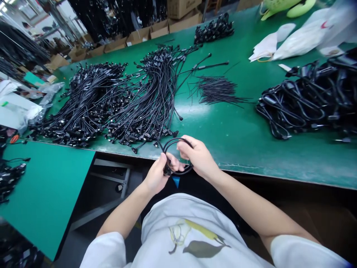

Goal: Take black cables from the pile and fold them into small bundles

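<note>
A black cable (178,140) is bent into a loop between my two hands, just off the table's front edge. My left hand (159,173) closes on the left side of the loop, where its strands come together. On the right side, my right hand (199,156) has its fingers wrapped round the coil. Beyond my hands lies a large bundle of straight black cables (161,85) with connectors at their ends. A second such bundle (89,89) is to its left. Thin black ties (217,89) lie in a pile farther right.
Coiled cables (306,96) are heaped at the right of the green table (237,141), with another small heap (214,29) at the back. White plastic bags (301,39) lie at the back right. A lower green table (47,186) stands at left. Cardboard boxes (139,36) line the far side.
</note>
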Action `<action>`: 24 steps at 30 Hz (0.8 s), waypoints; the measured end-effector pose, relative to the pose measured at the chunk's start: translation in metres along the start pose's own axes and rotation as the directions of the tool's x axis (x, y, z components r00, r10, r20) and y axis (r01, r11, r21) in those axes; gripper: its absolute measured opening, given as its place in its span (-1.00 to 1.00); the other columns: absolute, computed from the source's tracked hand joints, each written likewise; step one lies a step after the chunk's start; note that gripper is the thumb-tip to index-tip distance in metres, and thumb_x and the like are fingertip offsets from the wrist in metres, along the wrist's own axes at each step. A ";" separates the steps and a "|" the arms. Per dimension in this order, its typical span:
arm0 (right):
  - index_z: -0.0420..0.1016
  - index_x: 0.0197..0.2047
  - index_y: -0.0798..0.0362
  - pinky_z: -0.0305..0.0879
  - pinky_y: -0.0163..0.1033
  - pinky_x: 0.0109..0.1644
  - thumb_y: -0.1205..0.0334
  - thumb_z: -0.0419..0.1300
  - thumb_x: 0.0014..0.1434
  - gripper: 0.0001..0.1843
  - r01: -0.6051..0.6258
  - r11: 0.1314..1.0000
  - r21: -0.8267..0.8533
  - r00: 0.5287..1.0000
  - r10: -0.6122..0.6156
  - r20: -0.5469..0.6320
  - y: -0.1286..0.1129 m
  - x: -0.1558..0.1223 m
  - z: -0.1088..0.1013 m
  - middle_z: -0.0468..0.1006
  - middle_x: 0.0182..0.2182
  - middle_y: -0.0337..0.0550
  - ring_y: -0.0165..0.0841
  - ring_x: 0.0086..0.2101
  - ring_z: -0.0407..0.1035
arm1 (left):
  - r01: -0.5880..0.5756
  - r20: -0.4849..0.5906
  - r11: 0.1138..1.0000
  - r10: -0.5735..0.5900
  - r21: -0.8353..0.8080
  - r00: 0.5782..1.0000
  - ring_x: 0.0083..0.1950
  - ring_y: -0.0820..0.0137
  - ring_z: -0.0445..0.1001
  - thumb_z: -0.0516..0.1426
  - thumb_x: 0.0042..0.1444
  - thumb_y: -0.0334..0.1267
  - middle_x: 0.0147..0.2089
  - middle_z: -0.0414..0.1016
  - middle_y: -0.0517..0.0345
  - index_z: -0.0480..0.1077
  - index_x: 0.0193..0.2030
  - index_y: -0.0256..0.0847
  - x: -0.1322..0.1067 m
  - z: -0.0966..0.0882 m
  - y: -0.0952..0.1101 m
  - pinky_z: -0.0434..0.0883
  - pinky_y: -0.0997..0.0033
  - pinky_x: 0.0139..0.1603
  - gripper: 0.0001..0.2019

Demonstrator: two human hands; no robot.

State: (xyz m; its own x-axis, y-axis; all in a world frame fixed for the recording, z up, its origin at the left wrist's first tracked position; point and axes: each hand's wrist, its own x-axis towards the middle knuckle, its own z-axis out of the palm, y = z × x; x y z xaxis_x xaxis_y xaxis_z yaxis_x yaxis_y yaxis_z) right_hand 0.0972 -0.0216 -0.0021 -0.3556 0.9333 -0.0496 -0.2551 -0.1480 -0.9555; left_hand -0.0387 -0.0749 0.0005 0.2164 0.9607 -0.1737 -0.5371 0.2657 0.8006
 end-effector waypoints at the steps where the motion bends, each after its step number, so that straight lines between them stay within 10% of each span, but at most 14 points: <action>1: 0.22 -0.43 0.04 -0.05 -0.38 -0.56 -0.17 0.34 0.01 -0.50 -0.051 0.993 0.106 0.998 0.049 0.028 -0.002 -0.001 0.001 0.11 -0.59 -0.42 -0.56 -0.61 -0.06 | -0.013 -0.023 0.999 0.012 -0.033 1.000 -0.45 0.48 0.28 0.02 0.26 0.11 -0.54 0.17 0.28 0.31 -0.40 -0.23 0.001 0.001 -0.003 0.36 0.32 -0.14 -0.57; 5: 0.16 -0.48 0.04 0.07 -0.40 -0.55 -0.24 0.31 0.03 -0.44 -0.159 0.930 0.331 0.987 0.142 0.076 -0.014 -0.004 0.003 0.03 -0.59 -0.42 -0.57 -0.61 -0.05 | -0.086 0.009 0.995 0.086 0.055 0.996 -0.53 0.52 0.13 0.05 0.25 0.09 -0.57 0.03 0.36 0.30 -0.35 -0.21 -0.002 0.000 -0.011 0.33 0.35 -0.24 -0.62; 11: 0.41 -0.31 0.06 0.45 -0.25 -0.09 -0.17 0.19 0.19 -0.59 0.189 0.969 0.157 0.977 -0.169 -0.133 -0.014 -0.013 0.018 0.33 -0.03 -0.12 -0.36 -0.12 0.41 | -0.151 0.064 0.922 0.138 0.356 0.988 -0.47 0.49 0.24 0.03 0.29 0.05 -0.54 0.14 0.31 0.36 -0.32 -0.27 -0.007 -0.002 -0.014 0.29 0.37 -0.25 -0.61; 18: 0.50 -0.19 0.04 0.43 -0.23 -0.03 -0.20 0.22 0.16 -0.56 0.094 0.989 0.115 0.994 -0.099 0.037 -0.012 -0.008 0.013 0.46 -0.19 -0.13 -0.37 -0.18 0.42 | -0.169 -0.019 0.985 0.169 -0.020 0.985 -0.55 0.55 0.20 0.14 0.21 0.02 -0.56 0.21 0.33 0.39 -0.36 -0.24 -0.007 0.004 0.011 0.33 0.40 -0.28 -0.67; 24: 0.46 -0.15 0.03 0.36 -0.18 0.14 -0.34 0.17 0.10 -0.42 0.062 0.960 0.273 0.992 -0.030 -0.121 -0.007 -0.011 0.020 0.51 -0.14 -0.13 -0.33 -0.05 0.42 | 0.004 -0.053 0.967 -0.018 -0.256 0.998 -0.38 0.46 0.33 0.13 0.19 0.09 -0.52 0.25 0.24 0.33 -0.45 -0.24 -0.010 0.012 -0.015 0.31 0.42 -0.19 -0.59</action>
State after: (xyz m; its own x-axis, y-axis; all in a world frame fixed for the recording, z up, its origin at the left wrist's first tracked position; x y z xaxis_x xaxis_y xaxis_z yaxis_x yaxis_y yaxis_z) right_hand 0.0849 -0.0371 0.0107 -0.2366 0.9700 -0.0557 -0.5125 -0.1733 -0.8410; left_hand -0.0227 -0.0891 -0.0027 0.1828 0.9586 -0.2185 -0.7269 0.2814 0.6264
